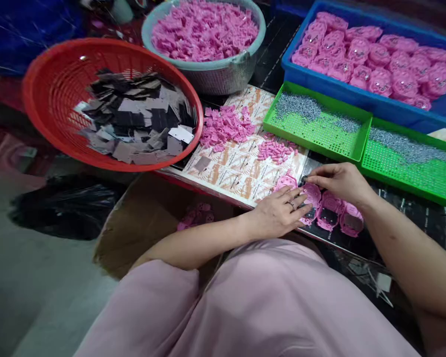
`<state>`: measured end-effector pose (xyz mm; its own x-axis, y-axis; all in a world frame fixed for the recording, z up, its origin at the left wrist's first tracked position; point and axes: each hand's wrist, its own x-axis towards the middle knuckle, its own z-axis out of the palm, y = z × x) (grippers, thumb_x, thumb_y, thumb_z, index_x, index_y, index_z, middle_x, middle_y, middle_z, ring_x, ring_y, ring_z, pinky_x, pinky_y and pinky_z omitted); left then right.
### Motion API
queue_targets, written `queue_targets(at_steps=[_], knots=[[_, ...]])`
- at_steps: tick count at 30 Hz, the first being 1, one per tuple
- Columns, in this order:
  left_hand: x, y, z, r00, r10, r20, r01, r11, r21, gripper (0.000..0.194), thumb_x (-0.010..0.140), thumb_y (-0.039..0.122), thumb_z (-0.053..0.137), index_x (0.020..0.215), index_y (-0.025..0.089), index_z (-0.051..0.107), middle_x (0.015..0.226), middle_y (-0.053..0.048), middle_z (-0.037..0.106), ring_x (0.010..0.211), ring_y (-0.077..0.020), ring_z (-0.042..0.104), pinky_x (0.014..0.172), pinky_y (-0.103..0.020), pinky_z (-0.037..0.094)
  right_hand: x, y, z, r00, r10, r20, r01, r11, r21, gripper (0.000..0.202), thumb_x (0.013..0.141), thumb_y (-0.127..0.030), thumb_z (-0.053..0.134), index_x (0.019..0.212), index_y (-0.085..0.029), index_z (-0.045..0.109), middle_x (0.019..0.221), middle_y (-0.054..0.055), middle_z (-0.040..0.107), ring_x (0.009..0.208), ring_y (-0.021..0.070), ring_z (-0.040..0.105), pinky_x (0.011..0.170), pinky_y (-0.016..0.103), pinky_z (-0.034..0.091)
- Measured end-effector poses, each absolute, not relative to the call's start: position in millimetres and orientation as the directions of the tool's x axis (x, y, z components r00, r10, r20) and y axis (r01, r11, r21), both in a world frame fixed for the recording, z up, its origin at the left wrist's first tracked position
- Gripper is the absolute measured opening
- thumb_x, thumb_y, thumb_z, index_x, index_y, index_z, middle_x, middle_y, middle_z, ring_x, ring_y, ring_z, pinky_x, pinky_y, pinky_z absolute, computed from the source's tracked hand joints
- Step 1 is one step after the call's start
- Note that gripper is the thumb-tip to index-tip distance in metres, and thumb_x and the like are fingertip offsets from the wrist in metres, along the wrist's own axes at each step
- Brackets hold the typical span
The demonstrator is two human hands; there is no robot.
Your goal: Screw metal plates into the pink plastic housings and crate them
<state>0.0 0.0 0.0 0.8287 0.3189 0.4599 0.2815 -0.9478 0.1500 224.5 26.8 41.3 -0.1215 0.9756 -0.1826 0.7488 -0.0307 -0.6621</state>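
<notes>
Both hands' fingers (296, 202) together, pressed on the leftmost pink casing (309, 198) beneath them

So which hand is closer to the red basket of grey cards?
Left. The left hand lies nearer the red basket; the right hand sits farther right, by the green trays.

My left hand (278, 213) covers part of the pink casing (309, 201) under it; my right fingertips (307, 177) pinch something too small to tell (perhaps a screw).
</notes>
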Motion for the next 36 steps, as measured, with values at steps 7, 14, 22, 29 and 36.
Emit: queue_targets(at_steps=[7,14,22,29,36], knots=[[1,1,3,0.835,0.317,0.449,0.292,-0.948,0.126,0.037,0.096,0.038,0.050,0.121,0.014,0.063,0.125,-0.012,0.064,0.122,-0.0261,0.057,0.105,-0.042,0.044,216,29,33,-0.105,0.988,-0.116,0.816,0.019,-0.578,0.043,0.076,-0.061,0.063,0.075,-0.019,0.072,0.077,0.005,0.067,0.065,0.0139,0.057,0.063,0.029,0.041],[3,0,0,0.832,0.325,0.450,0.292,-0.946,0.142,0.038,0.096,0.038,0.049,0.122,0.014,0.063,0.126,-0.012,0.064,0.122,-0.0253,0.056,0.106,-0.042,0.042,209,33,46,-0.104,0.994,-0.036,0.929,0.084,-0.362,0.039,0.079,-0.053,0.066,0.099,-0.020,0.066,0.080,0.002,0.064,0.064,0.0137,0.055,0.057,0.027,0.037],[1,0,9,0.848,0.338,0.407,0.304,-0.941,0.147,0.038,0.097,0.038,0.046,0.122,0.014,0.062,0.122,-0.010,0.065,0.116,-0.0241,0.057,0.106,-0.043,0.041,171,74,50,-0.433,0.901,-0.033,0.899,0.430,-0.081,0.025,0.090,-0.026,0.048,0.094,-0.017,0.071,0.096,0.011,0.065,0.088,0.0211,0.059,0.055,0.030,0.028],[18,-4,19,0.864,0.283,0.416,0.237,-0.958,0.158,0.049,0.093,0.044,0.051,0.130,0.013,0.056,0.134,-0.011,0.058,0.131,-0.0278,0.046,0.114,-0.046,0.030,207,41,64,-0.228,0.973,0.031,0.926,0.226,-0.301,0.030,0.090,-0.030,0.050,0.112,-0.017,0.066,0.097,0.007,0.071,0.079,0.0158,0.065,0.069,0.028,0.047],[50,-10,19,0.911,0.219,0.351,0.191,-0.975,0.112,0.043,0.092,0.039,0.057,0.125,0.012,0.059,0.129,-0.012,0.061,0.122,-0.0239,0.055,0.111,-0.043,0.035,269,-3,58,0.073,0.956,-0.284,0.667,-0.259,-0.699,0.045,0.068,-0.059,0.069,0.086,-0.019,0.076,0.079,0.006,0.073,0.070,0.0193,0.067,0.067,0.032,0.052]])
